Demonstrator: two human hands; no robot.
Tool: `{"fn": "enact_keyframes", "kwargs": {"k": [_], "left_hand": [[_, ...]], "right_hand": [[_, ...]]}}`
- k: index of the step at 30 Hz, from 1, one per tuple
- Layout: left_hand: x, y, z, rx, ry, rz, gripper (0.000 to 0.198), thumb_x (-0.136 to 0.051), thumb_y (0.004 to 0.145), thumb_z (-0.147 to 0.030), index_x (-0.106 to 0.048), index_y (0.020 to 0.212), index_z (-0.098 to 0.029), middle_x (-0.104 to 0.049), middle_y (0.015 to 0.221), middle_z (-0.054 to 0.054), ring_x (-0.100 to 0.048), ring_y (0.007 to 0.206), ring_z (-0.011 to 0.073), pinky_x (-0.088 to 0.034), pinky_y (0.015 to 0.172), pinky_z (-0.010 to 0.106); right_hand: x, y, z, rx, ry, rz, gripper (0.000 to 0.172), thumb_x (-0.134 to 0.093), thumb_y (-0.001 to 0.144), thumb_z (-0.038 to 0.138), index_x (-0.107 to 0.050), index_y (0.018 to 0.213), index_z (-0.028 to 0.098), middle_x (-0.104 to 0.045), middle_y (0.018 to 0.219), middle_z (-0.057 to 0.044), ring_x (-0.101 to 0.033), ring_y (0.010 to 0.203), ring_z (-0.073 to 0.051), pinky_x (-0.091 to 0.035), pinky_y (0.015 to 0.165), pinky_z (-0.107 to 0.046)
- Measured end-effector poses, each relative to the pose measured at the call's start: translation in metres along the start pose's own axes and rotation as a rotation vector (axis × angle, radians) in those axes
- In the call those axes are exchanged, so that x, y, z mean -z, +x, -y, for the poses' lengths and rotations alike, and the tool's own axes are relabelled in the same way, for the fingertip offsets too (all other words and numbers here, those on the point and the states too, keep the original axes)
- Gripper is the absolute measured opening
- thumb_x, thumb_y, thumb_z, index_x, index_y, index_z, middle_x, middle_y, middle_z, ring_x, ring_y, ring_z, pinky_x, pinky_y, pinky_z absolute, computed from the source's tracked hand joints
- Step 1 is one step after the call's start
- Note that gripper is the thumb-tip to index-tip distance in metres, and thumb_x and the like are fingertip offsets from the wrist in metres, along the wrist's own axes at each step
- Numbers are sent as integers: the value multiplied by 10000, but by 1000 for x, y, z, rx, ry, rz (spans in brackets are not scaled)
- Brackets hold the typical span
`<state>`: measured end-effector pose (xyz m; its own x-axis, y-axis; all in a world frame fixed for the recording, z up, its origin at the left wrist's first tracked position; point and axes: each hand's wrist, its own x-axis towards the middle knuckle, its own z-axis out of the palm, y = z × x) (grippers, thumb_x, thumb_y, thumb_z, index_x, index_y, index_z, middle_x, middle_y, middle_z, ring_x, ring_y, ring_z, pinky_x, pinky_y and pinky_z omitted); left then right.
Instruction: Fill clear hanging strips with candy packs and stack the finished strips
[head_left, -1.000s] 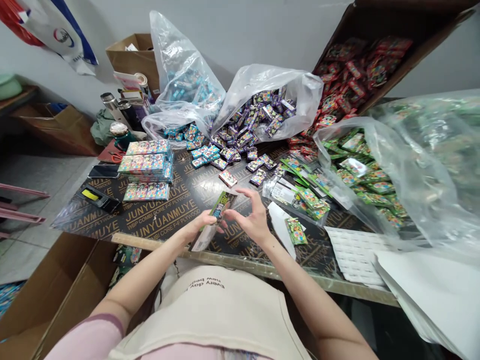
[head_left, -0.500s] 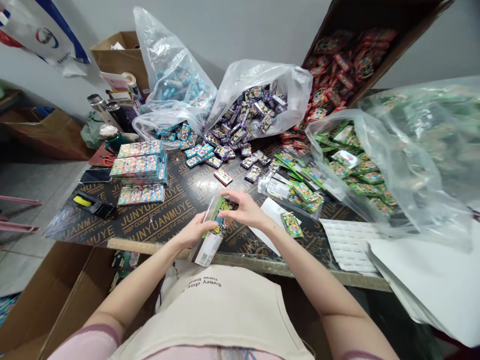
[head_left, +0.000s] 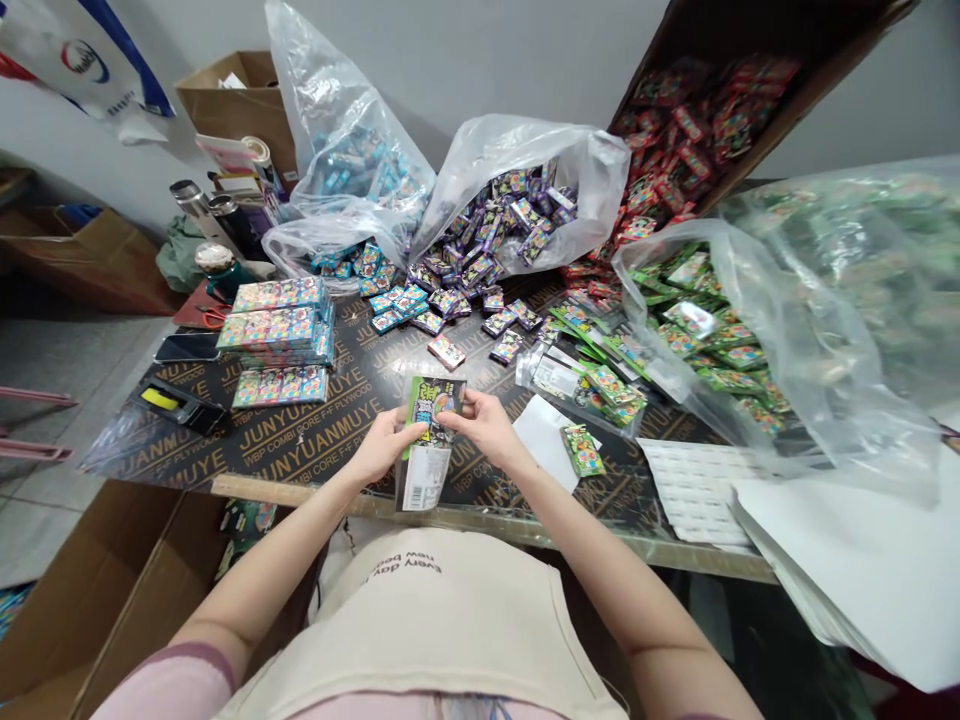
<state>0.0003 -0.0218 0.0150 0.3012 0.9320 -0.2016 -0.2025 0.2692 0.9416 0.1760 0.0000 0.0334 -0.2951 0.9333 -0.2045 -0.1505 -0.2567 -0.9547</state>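
Note:
Between my hands, over the front edge of the table, is a printed plastic packet (head_left: 436, 400) with a black and green top and a pale barcode panel lower down. My left hand (head_left: 388, 442) is closed on its left side, thumb lying across the front. On the other side my right hand (head_left: 484, 425) pinches the right edge, thumb also over the print. Just beyond the packet lies a single pink-edged small box (head_left: 446, 351). Small purple packs (head_left: 506, 346) are scattered behind it. A green pack (head_left: 583, 450) rests partly on a white sheet (head_left: 544, 440) to the right.
Stacked boxes (head_left: 279, 330), a phone (head_left: 187, 347) and a black tape dispenser (head_left: 176, 405) are at the left. Along the back stand plastic bags of blue, purple (head_left: 517, 215) and green packs (head_left: 712, 320), plus a carton of red packs (head_left: 675, 150). Sticker sheets (head_left: 697, 490) lie right.
The packet has turned from slanted and edge-on to nearly upright, its printed front facing me. My right hand has moved from its top down to the right edge.

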Motion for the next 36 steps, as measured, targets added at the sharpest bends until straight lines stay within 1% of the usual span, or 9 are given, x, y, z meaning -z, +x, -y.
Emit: {"fn": "enact_keyframes", "kwargs": {"k": [5,11,16,19,22,26,29,34,36], "left_hand": [[-5,6,-1,39,-131,-138,403,-788,659,-383,-667,922,-102,-716,812,58,-641,677,170,-496,692,292],[-11,14,-14,34,-200,-243,510,-681,682,-605,-660,802,-110,-677,650,36,-598,558,156,-467,573,272],[-6,22,-17,0,7,-321,549,-619,699,-664,-583,561,-134,-548,471,-11,-471,435,103,-367,470,238],[-2,25,-18,-53,122,-396,541,-620,716,-637,-557,512,-140,-514,441,-23,-425,417,87,-338,460,234],[-2,21,-21,-25,38,-340,525,-633,710,-628,-604,552,-128,-565,475,-3,-483,446,110,-375,485,241],[-1,5,-25,69,-132,-87,422,-708,699,-520,-704,783,-106,-689,680,53,-615,603,162,-457,596,266],[4,-4,-24,89,-109,45,363,-763,684,-384,-711,922,-115,-707,788,61,-624,660,146,-455,609,240],[11,-1,-18,65,-35,-84,339,-813,617,-351,-711,819,-98,-656,657,24,-501,503,60,-309,444,165],[12,2,-17,50,-33,-136,356,-819,603,-363,-707,814,-98,-660,664,26,-505,502,62,-315,443,163]], "right_hand": [[-2,2,1,-3,-1,34,344,-802,599,347,-672,863,169,-722,796,-13,-671,700,-171,-536,688,-296],[-9,1,-1,7,-122,-32,343,-765,635,383,-655,889,179,-711,763,-18,-624,586,-159,-456,459,-239],[-16,-3,1,135,-298,-110,317,-785,613,362,-644,835,185,-719,810,-42,-654,694,-199,-527,642,-319],[-19,-5,1,163,-399,-147,332,-801,599,386,-630,809,194,-716,789,-42,-647,672,-202,-516,615,-315],[-15,-3,1,121,-342,-112,303,-757,655,412,-623,823,198,-701,719,-19,-622,583,-171,-486,532,-280],[0,4,3,-11,-114,-42,326,-705,686,472,-592,826,200,-662,615,15,-581,487,-134,-441,441,-233],[8,9,3,-41,-23,-27,359,-703,678,486,-586,856,197,-677,672,9,-603,534,-134,-485,481,-237],[6,11,1,33,-54,-58,338,-650,739,493,-621,897,195,-693,807,-13,-635,681,-151,-523,570,-247],[5,9,-3,6,-48,-11,355,-670,732,464,-625,968,202,-698,838,-15,-645,715,-158,-525,578,-250]]}}
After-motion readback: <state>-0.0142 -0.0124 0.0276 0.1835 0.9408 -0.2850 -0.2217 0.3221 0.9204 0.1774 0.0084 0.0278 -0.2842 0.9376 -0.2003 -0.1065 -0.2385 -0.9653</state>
